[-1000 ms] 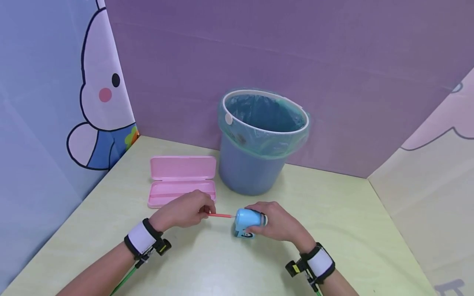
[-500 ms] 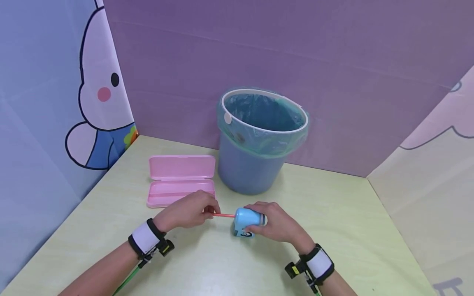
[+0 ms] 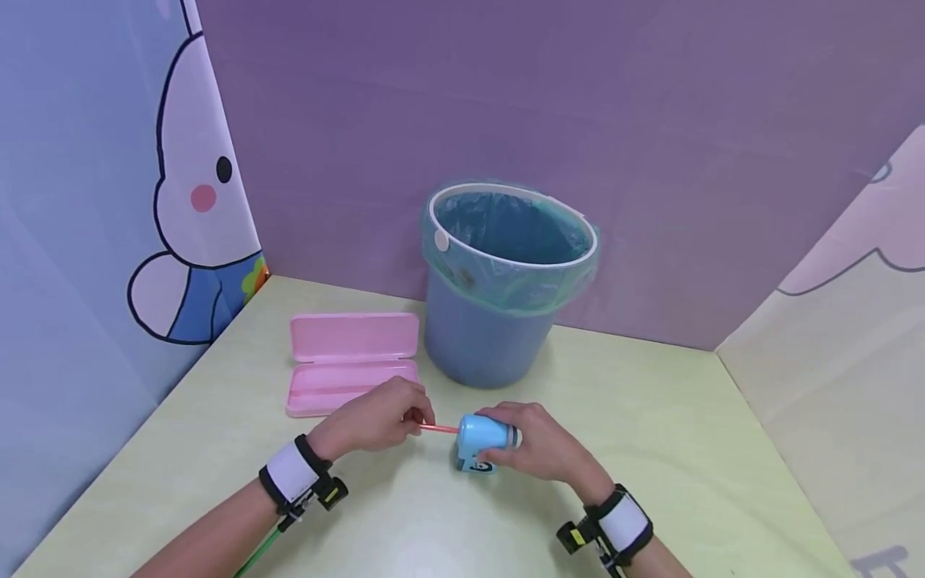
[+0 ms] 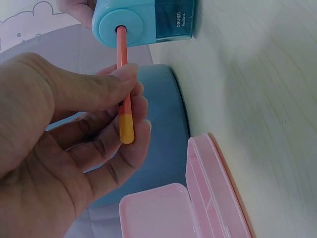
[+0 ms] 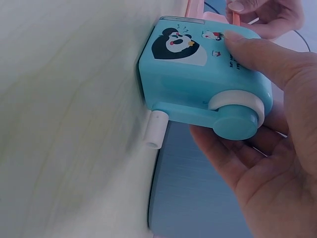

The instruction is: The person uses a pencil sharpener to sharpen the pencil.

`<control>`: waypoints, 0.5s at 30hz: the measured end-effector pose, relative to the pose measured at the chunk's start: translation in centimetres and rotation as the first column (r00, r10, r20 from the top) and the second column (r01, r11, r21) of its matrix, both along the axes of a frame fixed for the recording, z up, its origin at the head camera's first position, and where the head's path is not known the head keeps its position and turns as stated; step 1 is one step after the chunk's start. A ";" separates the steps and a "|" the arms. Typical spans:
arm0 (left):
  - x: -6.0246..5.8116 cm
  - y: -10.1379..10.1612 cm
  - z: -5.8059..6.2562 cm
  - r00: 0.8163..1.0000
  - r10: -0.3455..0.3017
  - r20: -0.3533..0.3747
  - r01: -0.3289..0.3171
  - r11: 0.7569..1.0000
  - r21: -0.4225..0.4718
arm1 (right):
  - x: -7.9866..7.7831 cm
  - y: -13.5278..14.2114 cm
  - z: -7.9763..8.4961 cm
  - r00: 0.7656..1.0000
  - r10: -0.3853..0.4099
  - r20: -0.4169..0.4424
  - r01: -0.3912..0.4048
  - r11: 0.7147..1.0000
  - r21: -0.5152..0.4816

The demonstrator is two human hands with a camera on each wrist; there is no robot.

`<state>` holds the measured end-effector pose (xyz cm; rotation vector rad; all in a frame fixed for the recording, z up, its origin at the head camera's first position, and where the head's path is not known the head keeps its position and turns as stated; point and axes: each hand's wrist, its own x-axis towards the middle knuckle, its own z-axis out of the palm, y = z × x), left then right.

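Observation:
A light blue crank pencil sharpener [image 3: 482,433] stands on the table, a panda picture on its side. My right hand [image 3: 545,445] grips its body from the right, thumb across the printed side in the right wrist view. The crank [image 5: 190,114] with its white knob [image 5: 156,131] hangs down toward the table. An orange pencil [image 4: 127,126] with a yellow end is pinched between thumb and fingers of my left hand [image 3: 383,416]. Its front end sits in the sharpener's round hole, and the pencil point is hidden inside.
Behind my left hand lies a pink pencil case [image 3: 354,337] with its lid up. A blue bin [image 3: 484,345] lined with a green bag stands behind both hands. A purple backdrop [image 3: 506,96] closes off the table's back edge.
My left hand has moved slightly right with the pencil, whose grey tip showed outside the sharpener and is now inside the hole. My right hand stays on the sharpener.

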<state>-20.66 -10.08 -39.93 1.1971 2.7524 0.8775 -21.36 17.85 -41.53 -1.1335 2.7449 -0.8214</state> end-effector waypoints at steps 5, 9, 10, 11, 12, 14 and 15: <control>0.0 0.4 0.2 1.000 0.008 -0.006 -0.008 1.000 -0.002 | -0.1 0.2 0.1 1.000 0.004 -0.010 -0.004 1.000 -0.012; 0.0 0.6 0.2 1.000 0.023 0.001 -0.023 1.000 0.001 | -0.2 0.2 0.0 0.999 0.014 -0.036 -0.014 1.000 -0.025; 0.1 0.7 0.2 1.000 0.029 0.005 -0.029 1.000 -0.001 | -0.2 0.2 0.0 0.999 0.015 -0.038 -0.016 1.000 -0.026; 0.1 0.7 0.2 0.999 0.035 0.012 -0.035 0.999 0.001 | -0.2 0.2 -0.1 0.999 0.016 -0.034 -0.017 0.999 -0.027; 0.1 0.8 0.2 0.999 0.042 0.019 -0.042 0.999 0.001 | -0.1 0.2 -0.1 0.999 0.016 -0.032 -0.017 1.000 -0.025; 0.2 0.9 0.0 0.998 0.057 0.028 -0.057 0.998 0.003 | -0.1 0.2 -0.1 1.000 0.017 -0.024 -0.017 1.000 -0.018; 0.3 1.0 0.0 0.998 0.061 0.026 -0.062 0.998 0.006 | -0.1 0.2 -0.1 1.000 0.019 -0.024 -0.019 1.000 -0.015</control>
